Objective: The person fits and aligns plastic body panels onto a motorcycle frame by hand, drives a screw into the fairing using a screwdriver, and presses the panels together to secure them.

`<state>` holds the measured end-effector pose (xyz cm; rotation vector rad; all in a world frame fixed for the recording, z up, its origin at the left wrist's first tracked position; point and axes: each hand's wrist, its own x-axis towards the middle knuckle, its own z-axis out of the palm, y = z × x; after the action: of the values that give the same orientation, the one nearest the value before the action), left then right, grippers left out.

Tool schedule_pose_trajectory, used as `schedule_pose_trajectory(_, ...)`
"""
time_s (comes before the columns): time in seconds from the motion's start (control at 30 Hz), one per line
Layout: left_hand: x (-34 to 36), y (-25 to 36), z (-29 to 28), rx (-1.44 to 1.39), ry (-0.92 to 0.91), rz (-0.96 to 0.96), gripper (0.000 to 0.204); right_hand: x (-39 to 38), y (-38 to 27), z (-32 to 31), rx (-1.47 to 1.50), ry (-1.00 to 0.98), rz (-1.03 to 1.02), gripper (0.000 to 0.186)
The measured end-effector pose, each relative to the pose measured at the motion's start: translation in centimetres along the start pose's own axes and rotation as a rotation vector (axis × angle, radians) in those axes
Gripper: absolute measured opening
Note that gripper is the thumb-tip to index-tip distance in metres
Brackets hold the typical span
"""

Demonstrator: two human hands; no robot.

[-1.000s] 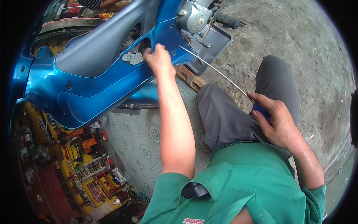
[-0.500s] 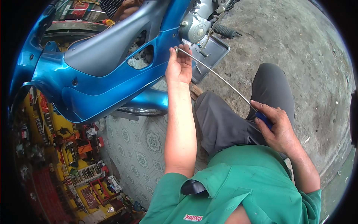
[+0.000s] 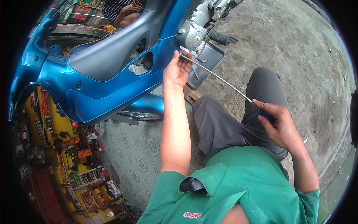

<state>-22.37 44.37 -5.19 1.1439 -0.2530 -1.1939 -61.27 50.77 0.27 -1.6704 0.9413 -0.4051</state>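
Observation:
My right hand is closed around the blue handle of a screwdriver with a long thin metal shaft. The shaft runs up and left across the front of my knees to my left hand. That hand is palm up with its fingers stretched out, and the shaft's tip lies over them, close to the thumb. Something small and pale shows at the tip, too small to name. Just beyond my left fingers is the blue lower body panel of a motorbike, beside its silver engine cover.
A grey metal tray lies on the concrete under the engine, near a black footpeg. At lower left, many tools fill a yellow toolbox beside patterned floor tiles. Another person's hands show at the top.
The motorbike and my legs have shifted slightly in the picture. My left thumb now stands a little apart from the screwdriver's tip. My right hand keeps its hold on the handle.

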Motion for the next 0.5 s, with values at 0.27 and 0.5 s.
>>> schedule_pose_trajectory(0.27, 5.1, -1.1, 1.4, -0.096, 0.118, -0.001, 0.031, 3.3, 0.2, 4.9, 0.235, 0.039, 0.041, 0.042)
schedule_pose_trajectory(0.5, 8.4, 0.2, 0.1, -0.199, 0.193, -0.011, 0.031, 6.9, 0.3, 5.8, 0.173, 0.033, 0.054, 0.041)
